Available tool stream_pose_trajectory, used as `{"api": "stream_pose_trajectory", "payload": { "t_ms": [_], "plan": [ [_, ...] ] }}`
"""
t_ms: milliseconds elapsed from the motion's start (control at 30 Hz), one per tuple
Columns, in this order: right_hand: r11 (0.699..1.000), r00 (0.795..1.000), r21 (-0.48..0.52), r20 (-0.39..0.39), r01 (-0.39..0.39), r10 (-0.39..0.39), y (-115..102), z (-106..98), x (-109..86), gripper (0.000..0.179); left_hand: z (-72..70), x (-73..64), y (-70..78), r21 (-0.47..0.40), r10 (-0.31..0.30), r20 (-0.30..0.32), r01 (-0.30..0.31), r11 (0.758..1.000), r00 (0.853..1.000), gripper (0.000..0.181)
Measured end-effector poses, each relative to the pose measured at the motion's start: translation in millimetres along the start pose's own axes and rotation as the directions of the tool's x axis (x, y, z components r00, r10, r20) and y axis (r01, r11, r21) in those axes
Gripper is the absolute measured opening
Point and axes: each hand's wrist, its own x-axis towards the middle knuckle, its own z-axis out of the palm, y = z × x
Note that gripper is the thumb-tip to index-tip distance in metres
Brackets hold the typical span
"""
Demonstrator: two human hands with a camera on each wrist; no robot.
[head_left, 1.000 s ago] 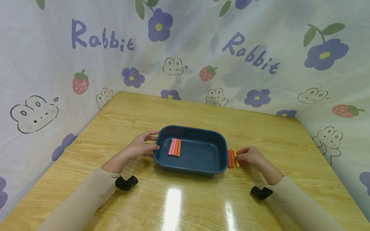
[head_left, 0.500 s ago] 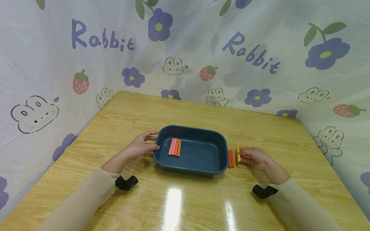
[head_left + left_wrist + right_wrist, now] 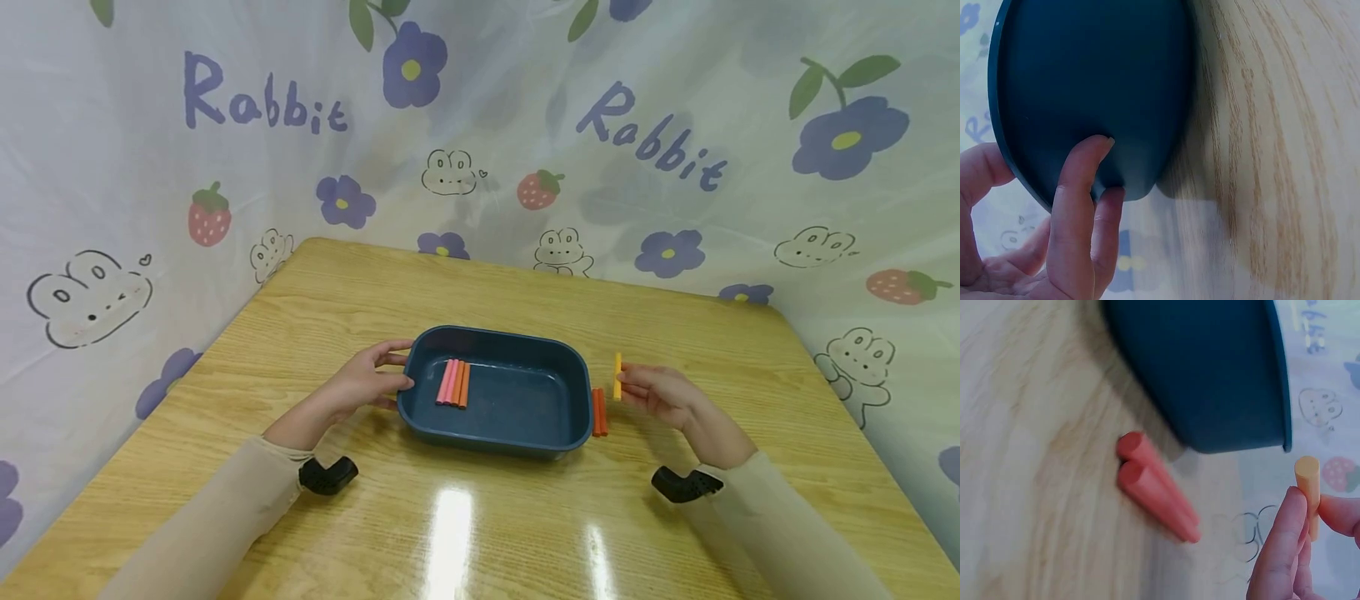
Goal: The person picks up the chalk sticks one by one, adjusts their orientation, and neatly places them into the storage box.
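A dark blue rectangular bin with rounded corners stands on the wooden table. My left hand grips its left end, the thumb hooked over the rim; in the left wrist view, fingertips press its outer wall. My right hand pinches a yellow crayon-like stick upright between thumb and fingers, to the right of the bin. In the right wrist view, two red-orange sticks lie side by side on the table, below the held one. Several pink and orange sticks lie in a row inside the bin, toward its left.
The wooden table extends around the bin. A white cloth printed with rabbits, flowers and strawberries hangs behind it and along both sides. A black bent piece sits at the left cuff, and a similar black piece at the right cuff.
My right hand has picked the yellow stick from beside the red-orange ones and carried it up and slightly away, turning it more upright. The left hand and bin stay put.
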Motion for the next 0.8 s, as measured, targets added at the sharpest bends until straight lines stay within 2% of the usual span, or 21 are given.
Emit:
{"api": "stream_pose_trajectory", "payload": {
  "t_ms": [300, 533, 800],
  "plan": [
    [1.000, 1.000, -0.002, 0.003, 0.012, -0.012, -13, 15, 4.4, 0.035, -0.4, -0.1, -0.8, 0.007, -0.003, -0.009, 0.003, 1.000, 1.000, 0.062],
    [1.000, 0.999, -0.020, 0.032, 0.023, -0.023, -21, 30, 11.7, 0.054, -0.8, 1.2, -1.2, 0.022, 0.000, -0.011, 0.000, 1.000, 1.000, 0.062],
    [0.999, 0.999, -0.034, 0.042, 0.005, -0.004, -33, 49, 22.3, 0.058, -0.8, 3.1, -1.6, 0.018, -0.001, -0.007, 0.001, 1.000, 1.000, 0.062]
  ]
}}
